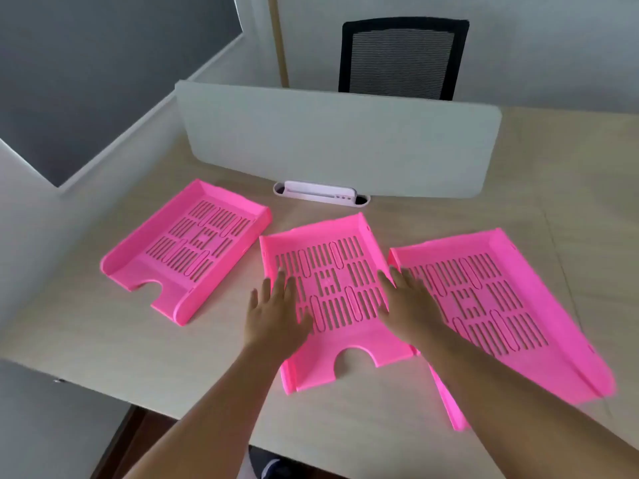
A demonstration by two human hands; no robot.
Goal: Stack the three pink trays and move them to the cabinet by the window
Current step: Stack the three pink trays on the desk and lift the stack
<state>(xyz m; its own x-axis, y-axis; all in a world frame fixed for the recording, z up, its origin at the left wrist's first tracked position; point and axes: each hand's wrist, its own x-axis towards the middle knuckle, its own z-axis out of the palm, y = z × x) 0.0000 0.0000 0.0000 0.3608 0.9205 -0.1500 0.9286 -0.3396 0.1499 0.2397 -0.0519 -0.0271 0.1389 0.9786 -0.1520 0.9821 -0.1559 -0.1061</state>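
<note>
Three pink trays lying unstacked on desk [103,347]: left tray [186,250], middle tray [332,299], right tray [501,305]. Left hand [276,312] and right hand [411,305] flanking middle tray, fingers spread. Arm is hiding right tray's near-left edge; contact hard to confirm.

You see three pink slotted trays lying flat and unstacked on the table: the left tray [186,250] apart and angled, the middle tray [332,292] just beside the right tray [498,305].

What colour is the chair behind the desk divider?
Black, with a mesh back: the chair shows best in the head view, the only one, beyond the white divider.
</note>
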